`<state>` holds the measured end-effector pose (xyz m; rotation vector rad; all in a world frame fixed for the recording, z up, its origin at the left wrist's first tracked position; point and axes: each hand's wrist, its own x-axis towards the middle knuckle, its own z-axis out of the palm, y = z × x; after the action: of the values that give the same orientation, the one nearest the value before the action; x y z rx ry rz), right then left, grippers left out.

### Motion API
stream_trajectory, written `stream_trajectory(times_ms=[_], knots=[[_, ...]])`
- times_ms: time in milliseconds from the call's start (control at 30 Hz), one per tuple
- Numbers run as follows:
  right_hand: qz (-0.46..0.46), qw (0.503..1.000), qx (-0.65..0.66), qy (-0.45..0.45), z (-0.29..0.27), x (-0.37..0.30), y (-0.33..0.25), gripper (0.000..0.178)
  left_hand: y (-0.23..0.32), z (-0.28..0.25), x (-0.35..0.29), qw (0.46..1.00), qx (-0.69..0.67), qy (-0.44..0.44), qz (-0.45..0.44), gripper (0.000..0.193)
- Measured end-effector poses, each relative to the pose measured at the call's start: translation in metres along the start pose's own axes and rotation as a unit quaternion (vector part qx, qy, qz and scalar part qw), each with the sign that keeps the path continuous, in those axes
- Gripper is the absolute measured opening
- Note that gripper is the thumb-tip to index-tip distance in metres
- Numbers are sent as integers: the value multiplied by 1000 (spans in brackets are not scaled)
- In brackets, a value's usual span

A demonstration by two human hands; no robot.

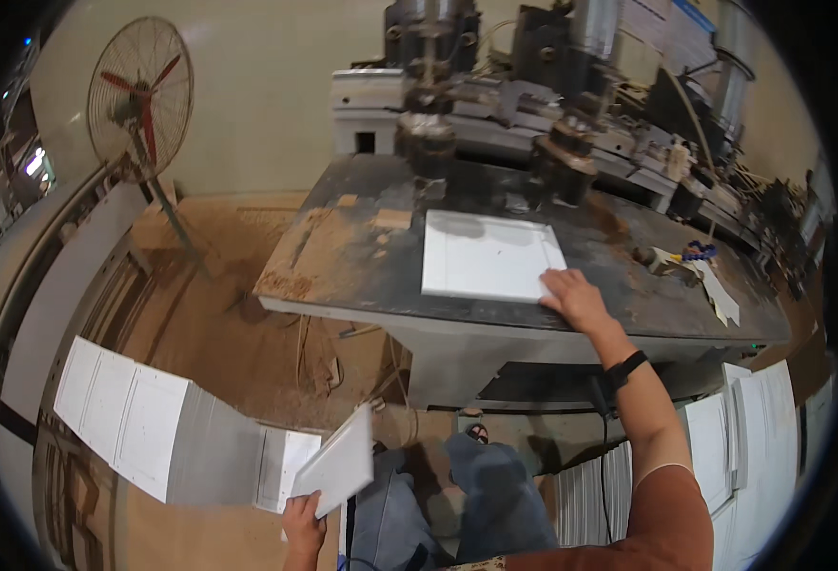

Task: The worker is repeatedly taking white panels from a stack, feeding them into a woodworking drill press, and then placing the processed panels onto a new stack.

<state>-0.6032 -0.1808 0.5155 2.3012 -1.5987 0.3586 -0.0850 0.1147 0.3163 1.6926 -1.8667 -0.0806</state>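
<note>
A white rectangular panel (pixel 490 255) with a shallow raised border lies flat on the dark machine table (pixel 362 276). My right hand (pixel 576 297) is closed on its near right corner, the arm stretched forward and a black band on the wrist. Low on the left, my left hand (pixel 305 521) grips a second white panel (pixel 341 462) by its lower edge and holds it tilted. This panel is beside a long row of stacked white panels (pixel 214 447), over its right end. Whether it touches the row I cannot tell.
Heavy machine heads (pixel 428 133) stand along the table's back. Sawdust and wood scraps (pixel 392 219) lie on its left; a blue hose (pixel 697 251) and a torn white strip (pixel 719 293) on its right. More white panels (pixel 709 447) stand at right. A fan (pixel 140 95) stands far left.
</note>
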Motion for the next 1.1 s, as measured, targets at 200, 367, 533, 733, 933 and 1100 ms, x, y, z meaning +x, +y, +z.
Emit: stream_trajectory(times_ms=[200, 367, 533, 733, 933, 1100], knots=[[-16, 999, -5, 50, 24, 47, -2, 37, -54, 49, -96, 967, 10, -50, -248, 34], [19, 1000, -20, -9, 25, 56, -9, 37, -83, 82, -92, 968, 33, -23, -248, 63], [-24, 998, -52, 9, 23, 53, -3, 33, -125, 136, -42, 957, 84, -38, -277, 65], [-50, 996, -57, 50, -15, -6, 4, 27, -162, 215, -37, 879, 179, -179, -404, 69], [163, 984, -55, 36, -71, -85, 25, 25, -197, 244, -44, 764, 200, -304, -533, 121], [299, 946, -96, 78, -123, -192, 101, 34, -218, 250, -48, 768, 199, -317, -520, 105]])
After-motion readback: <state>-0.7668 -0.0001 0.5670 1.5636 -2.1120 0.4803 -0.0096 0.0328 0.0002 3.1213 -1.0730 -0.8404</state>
